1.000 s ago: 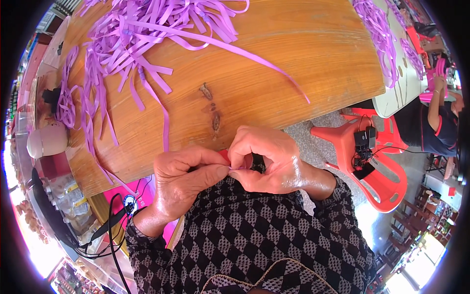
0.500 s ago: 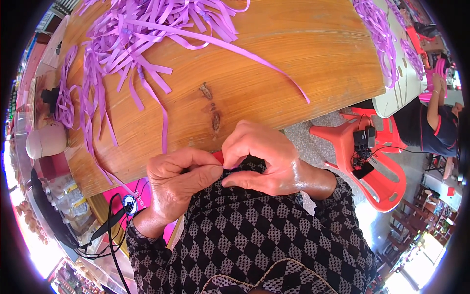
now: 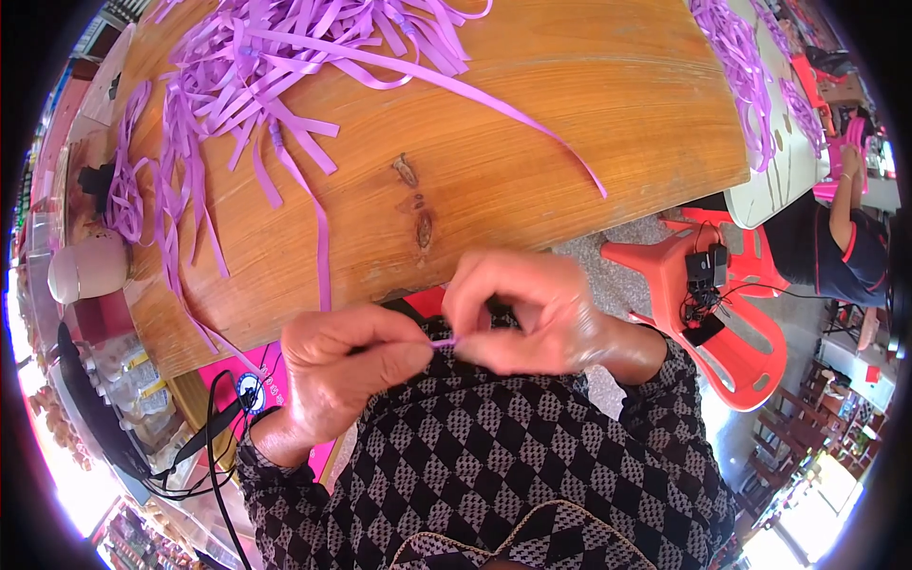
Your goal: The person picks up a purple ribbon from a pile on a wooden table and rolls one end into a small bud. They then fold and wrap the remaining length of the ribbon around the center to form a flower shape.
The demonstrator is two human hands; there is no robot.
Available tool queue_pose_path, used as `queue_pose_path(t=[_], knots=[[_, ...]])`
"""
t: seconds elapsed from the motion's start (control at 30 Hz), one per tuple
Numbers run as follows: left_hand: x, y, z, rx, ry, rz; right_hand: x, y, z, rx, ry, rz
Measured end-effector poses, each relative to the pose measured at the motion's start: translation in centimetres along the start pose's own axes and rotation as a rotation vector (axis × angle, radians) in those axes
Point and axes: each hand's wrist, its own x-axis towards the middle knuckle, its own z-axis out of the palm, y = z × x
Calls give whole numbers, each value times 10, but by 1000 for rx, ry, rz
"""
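Observation:
Just beyond the table's near edge, in front of my body, my two hands face each other at their fingertips. A short bit of purple ribbon shows in the small gap between them. My left hand is closed, pinching one end of it between thumb and forefinger. My right hand, a little smeared by motion, is closed at the other end with its fingers curled. Most of the held ribbon is hidden by the fingers. A tangled heap of purple ribbon strips lies on the wooden table ahead, several with knots in them.
More purple ribbons hang over a white table at right. Red plastic stools stand there, bearing black devices and cables. Another person is at far right. Black cables and a pink speaker-like object are at left.
My right hand has moved slightly right and down. The fingertips, nearly touching before, are now a little apart, with purple ribbon visible between them.

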Motion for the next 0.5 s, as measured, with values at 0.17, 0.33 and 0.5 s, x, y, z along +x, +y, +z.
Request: queue_pose_path(t=[0.17, 0.33, 0.5], knots=[[4, -3, 5, -201, 109, -122, -4, -4, -6, -205, 119, -146], [1, -6, 6, -210, 56, -25, 9, 10, 14, -748, 230, -631], [-3, -6, 10, -177, 71, 3, 16, 13, 23, -1051, 348, -770]])
